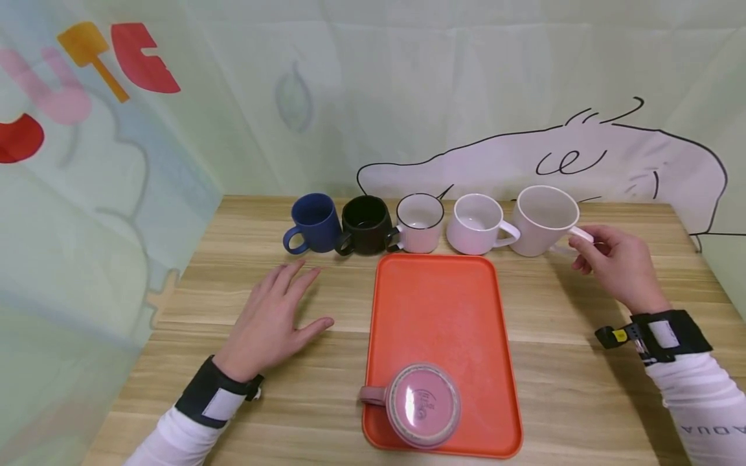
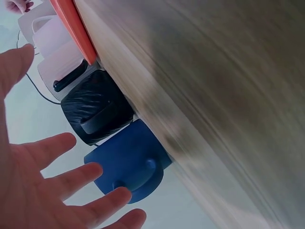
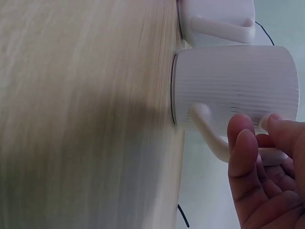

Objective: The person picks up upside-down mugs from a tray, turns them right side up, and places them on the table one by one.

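Note:
At the right end of a row of mugs stands a large white ribbed mug (image 1: 539,226), upright on the table. My right hand (image 1: 623,265) pinches its handle (image 3: 217,143) between thumb and curled fingers. The left hand (image 1: 268,320) is spread above the table, left of the tray, with nothing in it. Nearest to that hand is a blue mug (image 1: 317,226), its handle pointing left. A pink mug (image 1: 425,408) lies upside down on the near end of the orange tray (image 1: 443,310).
Between the blue and ribbed mugs stand a black mug (image 1: 367,230), a white mug with a dark rim (image 1: 419,230) and a smooth white mug (image 1: 474,226). A printed cloth (image 1: 408,77) hangs behind the wooden table (image 1: 559,388).

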The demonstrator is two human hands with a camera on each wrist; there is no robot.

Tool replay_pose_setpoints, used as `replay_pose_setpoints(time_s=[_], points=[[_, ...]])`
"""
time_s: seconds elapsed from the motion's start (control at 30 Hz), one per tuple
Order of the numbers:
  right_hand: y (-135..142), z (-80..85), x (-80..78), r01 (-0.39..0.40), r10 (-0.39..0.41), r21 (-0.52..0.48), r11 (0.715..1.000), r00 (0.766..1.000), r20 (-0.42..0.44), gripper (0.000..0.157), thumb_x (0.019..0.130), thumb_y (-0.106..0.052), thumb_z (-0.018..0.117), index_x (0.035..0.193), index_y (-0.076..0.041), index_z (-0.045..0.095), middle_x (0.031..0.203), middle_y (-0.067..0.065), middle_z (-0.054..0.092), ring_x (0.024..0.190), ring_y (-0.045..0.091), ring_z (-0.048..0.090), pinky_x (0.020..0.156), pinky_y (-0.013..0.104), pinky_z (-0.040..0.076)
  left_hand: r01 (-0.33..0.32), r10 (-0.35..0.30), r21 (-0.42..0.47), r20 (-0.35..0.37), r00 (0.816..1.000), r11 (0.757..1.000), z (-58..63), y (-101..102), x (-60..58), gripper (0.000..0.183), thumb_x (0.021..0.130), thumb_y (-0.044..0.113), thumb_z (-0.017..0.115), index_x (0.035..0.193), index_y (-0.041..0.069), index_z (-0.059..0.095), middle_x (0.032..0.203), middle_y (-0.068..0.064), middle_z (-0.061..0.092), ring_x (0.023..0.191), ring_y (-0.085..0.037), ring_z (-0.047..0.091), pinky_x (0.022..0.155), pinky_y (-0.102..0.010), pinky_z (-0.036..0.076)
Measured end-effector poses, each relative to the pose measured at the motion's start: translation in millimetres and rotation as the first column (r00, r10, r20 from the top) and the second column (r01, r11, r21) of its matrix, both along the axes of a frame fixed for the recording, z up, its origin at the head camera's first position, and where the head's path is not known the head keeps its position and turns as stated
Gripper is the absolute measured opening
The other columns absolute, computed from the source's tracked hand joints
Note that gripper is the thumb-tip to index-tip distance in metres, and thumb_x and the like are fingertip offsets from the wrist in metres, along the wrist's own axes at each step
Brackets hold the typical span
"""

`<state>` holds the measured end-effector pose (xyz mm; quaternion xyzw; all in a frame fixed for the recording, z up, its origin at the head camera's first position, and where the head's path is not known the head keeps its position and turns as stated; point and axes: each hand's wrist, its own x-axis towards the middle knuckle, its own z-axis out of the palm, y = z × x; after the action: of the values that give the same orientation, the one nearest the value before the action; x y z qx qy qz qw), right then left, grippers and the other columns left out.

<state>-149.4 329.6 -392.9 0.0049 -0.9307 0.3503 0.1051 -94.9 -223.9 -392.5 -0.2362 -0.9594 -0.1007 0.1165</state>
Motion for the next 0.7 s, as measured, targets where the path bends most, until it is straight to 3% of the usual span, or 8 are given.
replay_pose_setpoints(time_s=[0.23, 0.33, 0.5, 0.7], points=[[0, 1.6, 5.5, -0.007, 0.007, 0.004, 1.0, 0.998, -0.054, 0.043, 0.098, -0.03, 0.064, 0.132, -0.003, 0.06, 0.105, 0.019, 0.067, 0.064, 0.012, 0.066, 0.052, 0.017, 0.05, -0.017, 0.017, -0.01, 0.026, 1.0, 1.0, -1.5, -1, 0.8, 0.091, 0.083, 0.075, 0.057, 0.15, 0.015, 0.045, 0.155, -0.015, 0.034, 0.136, -0.045, 0.032, 0.103, -0.064, 0.032], [0, 5.3, 9.8, 0.009, -0.008, 0.023, 1.0, 0.997, -0.073, 0.048, 0.097, -0.03, 0.064, 0.135, -0.001, 0.057, 0.115, 0.02, 0.064, 0.065, 0.003, 0.064, 0.053, 0.014, 0.048, -0.022, 0.023, -0.011, 0.037, 0.999, 1.0, -1.9, -1, 1.8, 0.091, 0.083, 0.075, 0.057, 0.15, 0.015, 0.045, 0.156, -0.015, 0.033, 0.137, -0.046, 0.031, 0.104, -0.064, 0.032], [-1, 13.2, 16.7, 0.025, -0.018, 0.051, 0.998, 0.99, -0.137, 0.048, 0.097, -0.024, 0.066, 0.135, 0.002, 0.055, 0.119, 0.024, 0.063, 0.067, -0.02, 0.051, 0.054, 0.007, 0.045, -0.016, 0.017, -0.014, 0.046, 0.999, 1.0, -1.1, 0, 3.8, 0.092, 0.083, 0.075, 0.058, 0.15, 0.014, 0.045, 0.155, -0.016, 0.034, 0.137, -0.047, 0.032, 0.104, -0.064, 0.032], [-6, 24.9, 25.7, 0.037, -0.018, 0.08, 0.996, 0.973, -0.23, 0.045, 0.094, -0.022, 0.069, 0.131, 0.001, 0.06, 0.119, 0.023, 0.064, 0.075, -0.027, 0.045, 0.063, -0.002, 0.037, 0.008, -0.008, -0.002, 0.024, 1.0, 1.0, 2.5, 3, 4.5, 0.091, 0.083, 0.074, 0.058, 0.148, 0.011, 0.046, 0.154, -0.016, 0.036, 0.137, -0.045, 0.033, 0.106, -0.062, 0.031]])
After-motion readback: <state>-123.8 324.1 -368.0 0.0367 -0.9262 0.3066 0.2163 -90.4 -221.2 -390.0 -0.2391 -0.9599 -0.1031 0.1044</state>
